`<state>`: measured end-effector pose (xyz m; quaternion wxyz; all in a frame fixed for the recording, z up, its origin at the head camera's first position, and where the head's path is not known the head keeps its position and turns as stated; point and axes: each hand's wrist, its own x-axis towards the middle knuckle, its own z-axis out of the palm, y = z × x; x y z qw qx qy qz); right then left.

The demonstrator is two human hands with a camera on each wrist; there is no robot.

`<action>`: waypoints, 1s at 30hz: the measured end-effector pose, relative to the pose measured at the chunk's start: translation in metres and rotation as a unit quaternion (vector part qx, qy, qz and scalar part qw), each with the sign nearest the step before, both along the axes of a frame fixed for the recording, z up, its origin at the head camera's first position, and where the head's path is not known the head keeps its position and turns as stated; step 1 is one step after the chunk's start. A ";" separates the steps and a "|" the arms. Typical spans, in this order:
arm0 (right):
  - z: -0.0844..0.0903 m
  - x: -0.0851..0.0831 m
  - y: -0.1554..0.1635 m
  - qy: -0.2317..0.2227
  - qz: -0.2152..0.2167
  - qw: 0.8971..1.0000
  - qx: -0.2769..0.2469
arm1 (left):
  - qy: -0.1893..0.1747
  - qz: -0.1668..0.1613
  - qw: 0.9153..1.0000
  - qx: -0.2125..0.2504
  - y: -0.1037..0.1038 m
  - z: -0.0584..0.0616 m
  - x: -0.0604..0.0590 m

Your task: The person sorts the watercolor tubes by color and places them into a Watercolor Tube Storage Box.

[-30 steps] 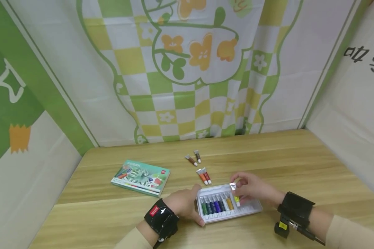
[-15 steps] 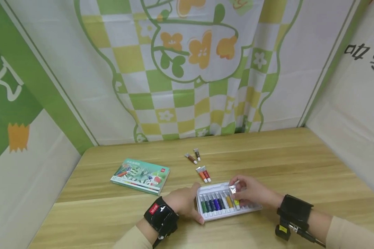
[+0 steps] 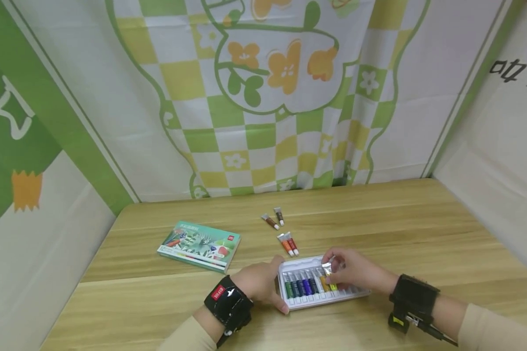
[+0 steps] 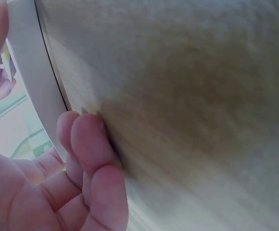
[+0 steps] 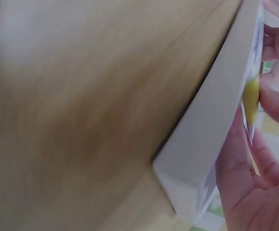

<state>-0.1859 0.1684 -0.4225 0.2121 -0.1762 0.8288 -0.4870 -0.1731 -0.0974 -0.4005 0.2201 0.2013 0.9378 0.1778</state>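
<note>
A white plastic tray of small paint tubes lies on the table, with green, blue, purple, dark, white and ochre tubes side by side. My left hand holds the tray's left end, thumb at the front corner and fingers toward the back. Between thumb and fingers, my right hand pinches a yellow paint tube at its silver end, cap toward me, low in the tray beside the ochre tube. In the right wrist view the yellow paint shows just above the tray's wall. The right hand covers part of the tray's right side.
Beyond the tray lie an orange tube and a red tube together, with a brown tube and a darker tube farther back. A green illustrated box sits left on the wooden table. Printed curtains surround it.
The right hand has lowered the yellow tube and shifted it slightly left, closer to the ochre tube. The left hand keeps its hold on the tray.
</note>
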 end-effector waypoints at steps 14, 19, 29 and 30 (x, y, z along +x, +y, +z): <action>0.004 0.001 -0.001 0.132 0.022 0.982 0.131 | -0.001 -0.004 1.000 0.011 -0.001 -0.003 0.000; 0.004 0.001 0.002 0.132 0.035 0.983 0.125 | -0.001 -0.004 1.000 0.009 -0.001 -0.004 -0.001; 0.012 0.004 0.002 0.145 0.049 0.973 0.170 | -0.002 -0.005 1.000 0.005 -0.002 -0.004 -0.003; 0.012 0.004 0.002 0.143 0.047 0.973 0.173 | -0.004 -0.004 1.000 0.005 -0.002 -0.004 -0.003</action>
